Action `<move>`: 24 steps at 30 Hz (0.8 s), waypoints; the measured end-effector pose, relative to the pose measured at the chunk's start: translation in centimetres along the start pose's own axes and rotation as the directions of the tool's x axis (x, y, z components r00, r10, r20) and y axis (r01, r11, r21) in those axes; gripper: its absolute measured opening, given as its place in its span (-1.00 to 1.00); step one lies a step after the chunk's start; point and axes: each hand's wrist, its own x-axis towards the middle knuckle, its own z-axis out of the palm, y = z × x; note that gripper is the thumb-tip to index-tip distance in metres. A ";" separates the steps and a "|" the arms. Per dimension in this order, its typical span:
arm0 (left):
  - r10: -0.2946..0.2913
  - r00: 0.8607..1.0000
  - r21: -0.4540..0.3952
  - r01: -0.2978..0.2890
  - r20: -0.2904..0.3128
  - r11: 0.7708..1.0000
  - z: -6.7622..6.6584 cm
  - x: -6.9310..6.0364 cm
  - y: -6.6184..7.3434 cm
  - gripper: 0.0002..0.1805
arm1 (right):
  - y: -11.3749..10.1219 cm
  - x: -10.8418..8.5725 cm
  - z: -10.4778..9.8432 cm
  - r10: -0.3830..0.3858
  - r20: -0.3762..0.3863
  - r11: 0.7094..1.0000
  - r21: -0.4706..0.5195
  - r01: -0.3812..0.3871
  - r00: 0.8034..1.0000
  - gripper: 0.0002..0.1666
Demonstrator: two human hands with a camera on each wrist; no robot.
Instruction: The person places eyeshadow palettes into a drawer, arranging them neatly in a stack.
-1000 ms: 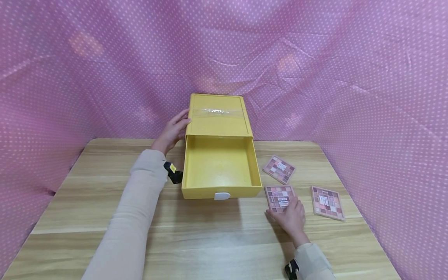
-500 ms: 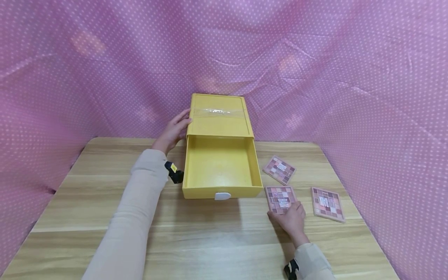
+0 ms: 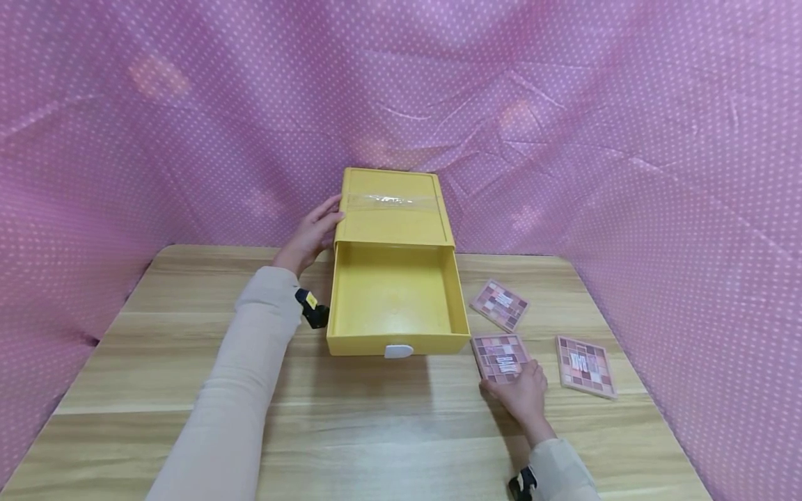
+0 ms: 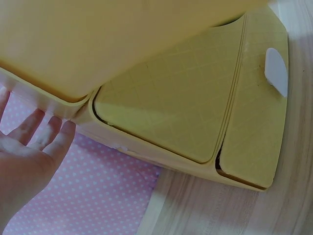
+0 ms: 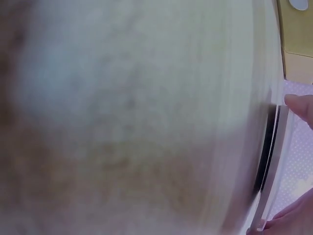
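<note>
Left hand (image 3: 310, 236): fingers fairly straight, braced along the left side of the yellow plastic drawer unit (image 3: 391, 226), not wrapped around it. Top drawer (image 3: 388, 303) is pulled well out, yellow floor visible, white pull tab (image 3: 398, 351) on its front. Left wrist view shows a lower drawer front (image 4: 247, 137) with its own white tab (image 4: 276, 72).

Right hand (image 3: 521, 396): pinching the near eyeshadow palette (image 3: 498, 356) by its edges, thumb on one side, fingers on the other. Palette is face up, just off the drawer's front right corner; can't tell if it's clear of the wood-grain table (image 3: 376, 445).

Second palette (image 3: 499, 305) lies askew just behind it, third palette (image 3: 587, 367) to the right of the hand. Clear tape (image 3: 388, 202) across unit top. Pink polka-dot cloth (image 3: 564, 104) hangs around the table.
</note>
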 end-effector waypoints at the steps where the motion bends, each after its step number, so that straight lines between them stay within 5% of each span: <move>1: -0.001 1.000 0.000 0.001 -0.002 1.000 0.0 0.0 0.0 -0.46 | 0.0 0.0 0.0 -0.002 0.001 1.000 0.001 0.002 1.000 0.39; 24: -0.017 1.000 0.019 0.017 -0.008 1.000 0.0 -0.1 0.3 -0.46 | -3.2 0.2 -3.9 -0.179 -0.098 0.983 0.018 0.181 0.979 0.05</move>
